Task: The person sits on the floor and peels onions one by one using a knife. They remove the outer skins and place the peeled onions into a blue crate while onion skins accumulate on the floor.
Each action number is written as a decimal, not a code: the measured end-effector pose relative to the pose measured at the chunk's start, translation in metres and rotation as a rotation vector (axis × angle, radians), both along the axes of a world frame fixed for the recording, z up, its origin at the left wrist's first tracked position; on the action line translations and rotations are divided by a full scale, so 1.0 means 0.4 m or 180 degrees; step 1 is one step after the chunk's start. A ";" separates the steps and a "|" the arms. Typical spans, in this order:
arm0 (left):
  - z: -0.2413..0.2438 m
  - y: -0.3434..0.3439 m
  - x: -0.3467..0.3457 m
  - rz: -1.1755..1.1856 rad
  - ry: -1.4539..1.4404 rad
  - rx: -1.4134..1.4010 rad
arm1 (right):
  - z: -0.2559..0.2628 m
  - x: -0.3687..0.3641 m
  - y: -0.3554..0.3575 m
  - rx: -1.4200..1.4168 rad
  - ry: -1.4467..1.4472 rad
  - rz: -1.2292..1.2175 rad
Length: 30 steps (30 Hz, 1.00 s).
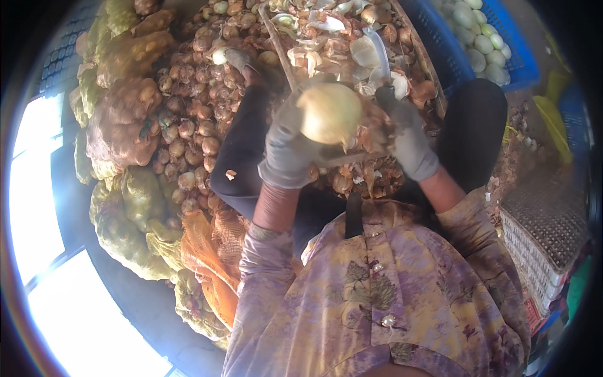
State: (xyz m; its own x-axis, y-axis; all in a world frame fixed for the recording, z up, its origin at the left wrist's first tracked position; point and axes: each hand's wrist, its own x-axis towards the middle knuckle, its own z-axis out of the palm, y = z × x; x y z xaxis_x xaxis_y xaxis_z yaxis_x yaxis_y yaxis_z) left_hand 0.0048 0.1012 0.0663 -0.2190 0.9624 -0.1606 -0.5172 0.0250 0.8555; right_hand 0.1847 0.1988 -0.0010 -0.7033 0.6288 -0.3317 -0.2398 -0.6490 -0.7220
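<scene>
My left hand (288, 146), in a grey glove, grips a large pale onion (331, 113) from its left side. The onion's papery outer skin looks mostly off, and a small pointed tip shows at its lower end. My right hand (411, 136), gloved too and blurred, is closed around the dark handle of a knife (378, 52). Its curved blade points up and away, to the right of the onion and apart from it. Beneath both hands lies a framed tray with a wooden rim (278, 45), heaped with onion skins (320, 52) and cut pieces.
Unpeeled onions (188, 127) are heaped at the left, beside full mesh sacks (125, 122) and an orange net bag (207, 264). A blue plastic crate (523, 61) of peeled onions (485, 45) stands at upper right. A white basket (527, 245) sits at lower right.
</scene>
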 end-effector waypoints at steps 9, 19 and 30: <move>-0.036 -0.009 0.055 0.1470 0.1525 -0.0456 | 0.010 -0.025 -0.013 0.0410 0.0128 -0.0004; 0.058 -0.061 0.015 -0.0504 0.1537 -0.0300 | 0.086 -0.089 0.065 0.3213 -0.0848 -0.0267; -0.009 -0.079 0.067 0.0412 -0.1099 0.0094 | 0.256 -0.035 0.054 0.2605 -0.1113 0.0054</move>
